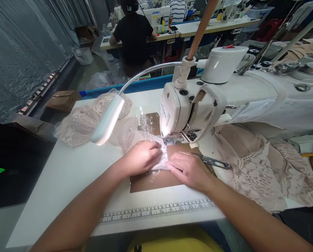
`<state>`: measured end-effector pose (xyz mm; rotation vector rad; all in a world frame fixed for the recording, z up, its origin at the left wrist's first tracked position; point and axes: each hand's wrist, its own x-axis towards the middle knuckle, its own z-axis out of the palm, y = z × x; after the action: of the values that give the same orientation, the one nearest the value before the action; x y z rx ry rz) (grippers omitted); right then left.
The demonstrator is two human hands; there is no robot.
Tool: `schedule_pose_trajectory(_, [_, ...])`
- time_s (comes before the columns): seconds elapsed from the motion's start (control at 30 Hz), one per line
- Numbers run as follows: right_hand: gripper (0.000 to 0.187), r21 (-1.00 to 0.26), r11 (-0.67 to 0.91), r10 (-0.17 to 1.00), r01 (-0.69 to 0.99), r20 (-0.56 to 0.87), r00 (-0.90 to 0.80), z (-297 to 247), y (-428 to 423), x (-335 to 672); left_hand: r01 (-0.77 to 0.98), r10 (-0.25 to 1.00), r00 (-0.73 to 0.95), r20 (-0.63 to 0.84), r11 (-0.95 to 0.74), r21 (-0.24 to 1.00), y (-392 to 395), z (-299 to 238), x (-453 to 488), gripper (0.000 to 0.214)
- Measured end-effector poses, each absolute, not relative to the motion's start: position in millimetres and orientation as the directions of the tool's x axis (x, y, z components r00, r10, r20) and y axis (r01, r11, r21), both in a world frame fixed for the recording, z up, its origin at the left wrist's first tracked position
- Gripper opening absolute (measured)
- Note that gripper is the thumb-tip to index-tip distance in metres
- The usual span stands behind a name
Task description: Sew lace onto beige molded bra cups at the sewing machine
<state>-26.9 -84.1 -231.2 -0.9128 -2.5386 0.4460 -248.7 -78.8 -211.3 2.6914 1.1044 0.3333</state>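
Pale pink lace fabric [162,161] lies under the needle area of a white sewing machine [172,108]. My left hand [143,157] presses on the lace just left of the needle, its fingers curled and closed on the cloth. At the near right edge of the lace, my right hand [186,168] pinches the fabric with thumb and fingers. Dark thread snips [215,162] stick out beyond the back of my right hand; whether that hand touches them I cannot tell. A brown plate [156,182] is under the fabric and both hands.
More lace pieces [79,126] are heaped at the left, beneath a bendable lamp [107,120]. Another lace pile [258,168] covers the right side. A printed ruler [156,211] runs along the table's front. Beyond, a person in black [134,38] sits at another machine.
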Motion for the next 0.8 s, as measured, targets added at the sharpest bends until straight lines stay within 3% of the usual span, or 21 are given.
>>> schedule_pose_trajectory(0.23, [0.032,-0.398,0.742,0.660,0.540,0.290,-0.693,-233,-86,-27,0.726,0.736,0.675,0.051,-0.675,0.135,-87,-215,-238,0.043])
schedule_pose_trajectory(0.43, [0.032,-0.333,0.761,0.648,0.557,0.339,-0.683,-233,-87,-28,0.738,0.743,0.669,0.022,-0.668,0.091,-86,-214,-234,0.044])
schedule_pose_trajectory(0.8, [0.026,-0.314,0.746,0.665,0.587,0.370,-0.648,-237,-84,-28,0.726,0.737,0.675,0.034,-0.672,0.145,-85,-215,-241,0.047])
